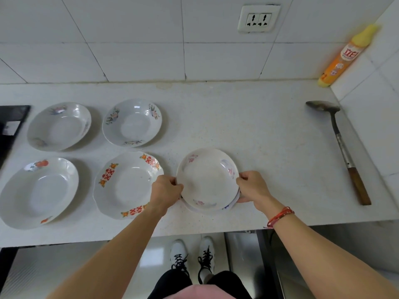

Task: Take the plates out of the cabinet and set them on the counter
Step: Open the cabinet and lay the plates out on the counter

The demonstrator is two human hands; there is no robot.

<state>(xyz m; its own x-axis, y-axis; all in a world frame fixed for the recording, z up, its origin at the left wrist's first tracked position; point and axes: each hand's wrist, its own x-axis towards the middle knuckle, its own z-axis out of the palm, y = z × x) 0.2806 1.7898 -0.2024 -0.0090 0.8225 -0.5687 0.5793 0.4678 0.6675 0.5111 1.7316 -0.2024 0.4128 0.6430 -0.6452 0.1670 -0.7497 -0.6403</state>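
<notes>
Several white plates lie on the pale counter [269, 137]. Two flowered ones sit at the back, one at the left [59, 126] and one beside it [132, 123]. In front lie a plate with an orange fruit print [37, 192] and a plate with red characters [127, 184]. To their right, a small stack of white plates with pink flowers [207, 180] is at the counter's front. My left hand [165, 192] grips the stack's left rim and my right hand [251, 187] grips its right rim. I cannot tell whether the stack touches the counter.
A metal spatula with a wooden handle [341, 145] lies at the right. An orange and yellow bottle [343, 59] leans in the back right corner. A black stove edge [10, 128] is at the far left. A wall socket [258, 18] sits above.
</notes>
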